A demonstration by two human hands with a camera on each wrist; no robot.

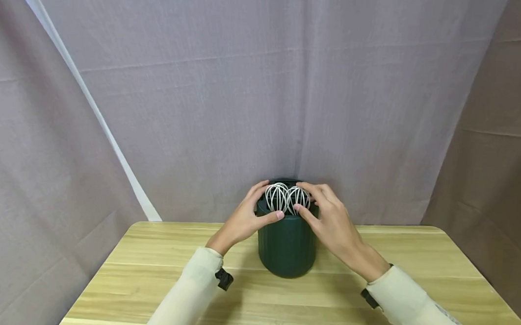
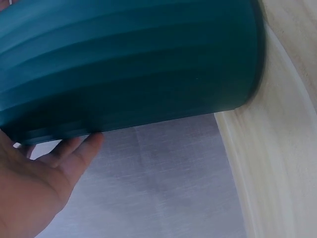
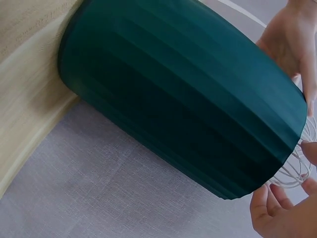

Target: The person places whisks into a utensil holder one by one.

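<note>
A dark green ribbed canister (image 1: 287, 247) stands upright on the table. Two whisks rise from its mouth with their white wire loops up: a left whisk (image 1: 276, 195) and a right whisk (image 1: 302, 198). My left hand (image 1: 251, 212) spreads around the canister's left rim, thumb at the front near the left whisk. In the left wrist view its fingers (image 2: 81, 153) lie along the canister's outside. Around the right whisk's wires my right hand (image 1: 332, 218) curves, thumb in front and forefinger behind. The whisks' lower parts are hidden inside the canister.
The pale wooden table (image 1: 157, 275) has its back edge close behind the canister. A grey-mauve cloth (image 1: 228, 107) hangs behind, with more cloth at both sides. Black straps circle both wrists.
</note>
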